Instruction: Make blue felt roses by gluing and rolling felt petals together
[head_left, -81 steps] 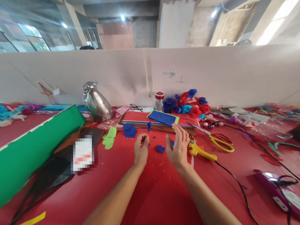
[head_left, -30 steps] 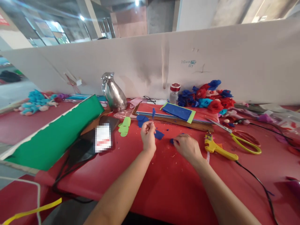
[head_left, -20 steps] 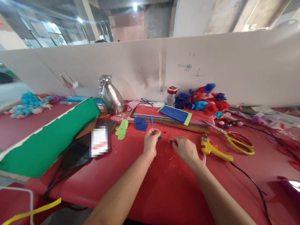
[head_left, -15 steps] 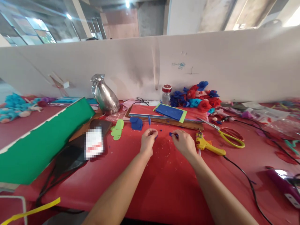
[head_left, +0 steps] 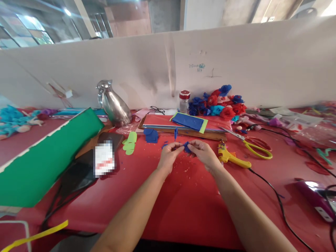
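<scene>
Together they've come in the head view, left hand and right hand, apart half a second ago! Thumbs and fingers closed in, both pinch a blue petal between them. Blue bud pokes up at eleven o'clock from the left fingertips; what holds it, can't tell. Glue gun at the right hand's three o'clock, blue cutouts at the left's ten-thirty.

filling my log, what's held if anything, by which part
Right hand and left hand pinch a small blue piece by opposite sides; the left apparently also grips a blue-tipped stick low down.
</scene>
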`<state>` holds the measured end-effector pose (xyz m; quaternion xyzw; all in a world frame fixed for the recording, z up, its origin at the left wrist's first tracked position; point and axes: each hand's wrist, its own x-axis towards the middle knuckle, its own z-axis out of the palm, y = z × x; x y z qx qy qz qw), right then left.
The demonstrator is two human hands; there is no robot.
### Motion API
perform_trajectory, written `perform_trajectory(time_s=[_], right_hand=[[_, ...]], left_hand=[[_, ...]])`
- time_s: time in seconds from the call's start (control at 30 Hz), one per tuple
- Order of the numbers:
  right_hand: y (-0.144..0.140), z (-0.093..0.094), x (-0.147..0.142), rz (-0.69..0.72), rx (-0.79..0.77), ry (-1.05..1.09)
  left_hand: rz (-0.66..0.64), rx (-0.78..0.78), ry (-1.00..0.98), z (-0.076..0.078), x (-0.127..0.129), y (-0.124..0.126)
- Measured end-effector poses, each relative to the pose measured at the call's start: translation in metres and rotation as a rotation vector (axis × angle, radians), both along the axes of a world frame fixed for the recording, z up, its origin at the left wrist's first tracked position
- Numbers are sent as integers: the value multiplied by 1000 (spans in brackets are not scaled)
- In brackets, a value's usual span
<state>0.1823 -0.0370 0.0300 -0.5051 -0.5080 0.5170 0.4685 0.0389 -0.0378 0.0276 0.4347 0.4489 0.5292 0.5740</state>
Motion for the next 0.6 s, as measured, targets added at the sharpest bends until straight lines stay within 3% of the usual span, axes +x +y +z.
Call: perform_trajectory(time_s=[0.33, 0.6], right_hand=[[-2, 0, -5, -4, 20, 28], [-1, -4, -5, 10, 48, -36]], left_hand=[[16, -60, -73, 3, -3, 0], [10, -5, -25, 5, 0, -1]])
